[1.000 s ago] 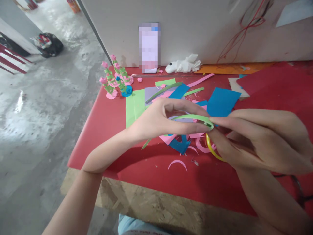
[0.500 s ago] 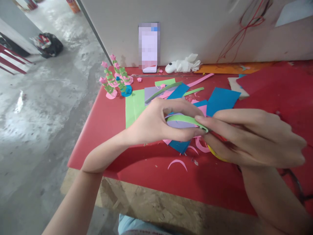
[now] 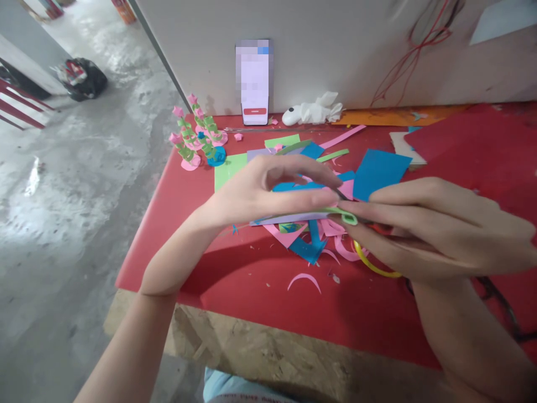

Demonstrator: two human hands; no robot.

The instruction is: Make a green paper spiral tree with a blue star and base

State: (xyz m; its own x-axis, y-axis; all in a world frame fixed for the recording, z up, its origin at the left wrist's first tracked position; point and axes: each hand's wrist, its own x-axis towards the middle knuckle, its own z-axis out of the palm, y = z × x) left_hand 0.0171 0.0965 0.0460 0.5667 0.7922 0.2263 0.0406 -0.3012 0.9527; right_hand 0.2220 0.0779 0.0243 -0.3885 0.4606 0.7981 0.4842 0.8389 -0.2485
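A light green paper strip [image 3: 334, 211] runs between my hands, its right end folded into a small flat loop. My right hand [image 3: 436, 229] pinches it at that loop with thumb and fingertips. The thumb of my left hand [image 3: 268, 184] presses along the strip just left of the loop, with the index finger arched above. A lavender paper edge [image 3: 289, 218] shows right under the strip; I cannot tell whether the two are joined. Below lie pink and blue papers [image 3: 308, 249]. A yellow curved piece [image 3: 375, 268] and a bit of red are partly hidden by my right hand.
Paper flowers on round bases [image 3: 201, 140] stand at the table's left. A phone [image 3: 255, 84] leans on the wall, beside a white stuffed figure [image 3: 312, 110]. A blue sheet [image 3: 381, 170] lies to the right; a pink crescent scrap [image 3: 304, 279] is near the front.
The strip has turned edge-on, and its looped end now shows more openly. My left thumb has risen over the strip, and my right hand has shifted slightly right.
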